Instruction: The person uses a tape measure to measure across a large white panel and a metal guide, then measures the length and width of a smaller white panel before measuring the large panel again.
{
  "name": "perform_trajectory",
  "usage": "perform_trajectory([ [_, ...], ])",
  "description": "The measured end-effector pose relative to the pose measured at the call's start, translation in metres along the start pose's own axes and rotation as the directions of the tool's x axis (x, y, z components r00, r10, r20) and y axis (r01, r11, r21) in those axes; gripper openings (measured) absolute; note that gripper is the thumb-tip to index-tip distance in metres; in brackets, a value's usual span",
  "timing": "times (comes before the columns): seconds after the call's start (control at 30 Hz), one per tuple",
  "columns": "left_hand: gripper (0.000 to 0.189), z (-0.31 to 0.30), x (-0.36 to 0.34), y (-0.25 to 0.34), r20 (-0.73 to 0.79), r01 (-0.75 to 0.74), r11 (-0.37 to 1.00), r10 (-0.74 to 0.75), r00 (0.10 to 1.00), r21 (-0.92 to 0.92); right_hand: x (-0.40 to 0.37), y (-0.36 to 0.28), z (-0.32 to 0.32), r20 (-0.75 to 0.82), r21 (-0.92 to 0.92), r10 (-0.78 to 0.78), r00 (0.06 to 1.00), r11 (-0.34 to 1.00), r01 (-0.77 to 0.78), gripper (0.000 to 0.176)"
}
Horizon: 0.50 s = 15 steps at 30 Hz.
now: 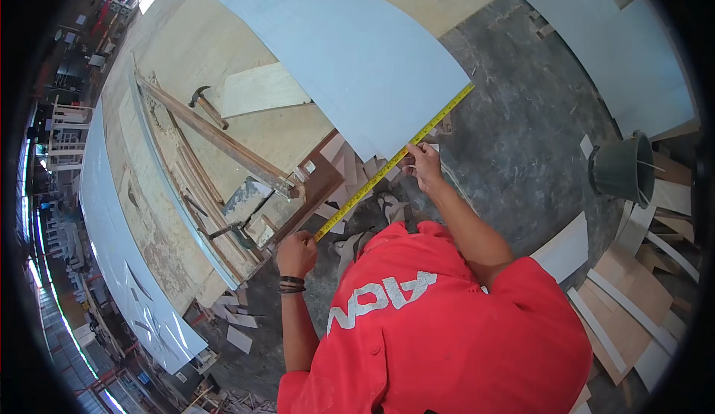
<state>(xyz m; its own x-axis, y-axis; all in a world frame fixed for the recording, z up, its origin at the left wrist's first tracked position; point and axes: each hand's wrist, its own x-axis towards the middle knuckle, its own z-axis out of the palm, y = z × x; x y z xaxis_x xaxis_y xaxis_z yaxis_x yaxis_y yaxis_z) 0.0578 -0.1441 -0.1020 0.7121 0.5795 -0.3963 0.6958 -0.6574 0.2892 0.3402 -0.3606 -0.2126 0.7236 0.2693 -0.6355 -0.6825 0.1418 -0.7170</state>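
The left hand hides one end of the tape measure.

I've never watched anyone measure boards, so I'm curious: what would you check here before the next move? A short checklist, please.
1. Tape measure along the edge of the pale board: ok, it looks straight and reaches the far corner.
2. Right hand on the tape measure: ok, fingers pinch it by the board's nearer corner.
3. Left hand at the tape measure's lower end: ok, closed there.
4. Numbers on the tape measure: cannot tell, too small to read.
5. Hammer out of the way: ok, it lies on the table, apart from both hands.
6. Floor clear near the feet: not ok, scraps lie close by.
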Motion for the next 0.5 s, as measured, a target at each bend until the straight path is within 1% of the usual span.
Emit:
perform_trajectory([
  [0.2, 0.024, -0.0010, 0.0026, -0.0018, 0.014, 0.005, 1.000, -0.005, 1.000, 0.020, -0.0027, -0.0021, 0.0051, -0.030, -0.031, -0.068, 0.997, 0.997, 0.067, 0.015],
  [0.27, 0.023, -0.0009, 0.0036, -0.0045, 0.031, -0.021, 1.000, 0.020, 0.999, 0.019, -0.0029, -0.0009, 0.0063, -0.054, -0.066, -0.128, 0.990, 0.990, 0.124, 0.015],
  [0.37, 0.023, -0.0029, 0.0032, -0.0016, 0.021, -0.014, 1.000, 0.014, 1.000, 0.018, -0.0004, 0.0035, 0.0065, -0.062, -0.068, -0.172, 0.983, 0.983, 0.168, 0.016],
  [0.5, 0.023, -0.0034, 0.0037, -0.0010, 0.032, -0.015, 1.000, 0.015, 0.999, 0.017, -0.0048, 0.0009, 0.0089, -0.067, -0.066, -0.189, 0.980, 0.980, 0.185, 0.016],
])
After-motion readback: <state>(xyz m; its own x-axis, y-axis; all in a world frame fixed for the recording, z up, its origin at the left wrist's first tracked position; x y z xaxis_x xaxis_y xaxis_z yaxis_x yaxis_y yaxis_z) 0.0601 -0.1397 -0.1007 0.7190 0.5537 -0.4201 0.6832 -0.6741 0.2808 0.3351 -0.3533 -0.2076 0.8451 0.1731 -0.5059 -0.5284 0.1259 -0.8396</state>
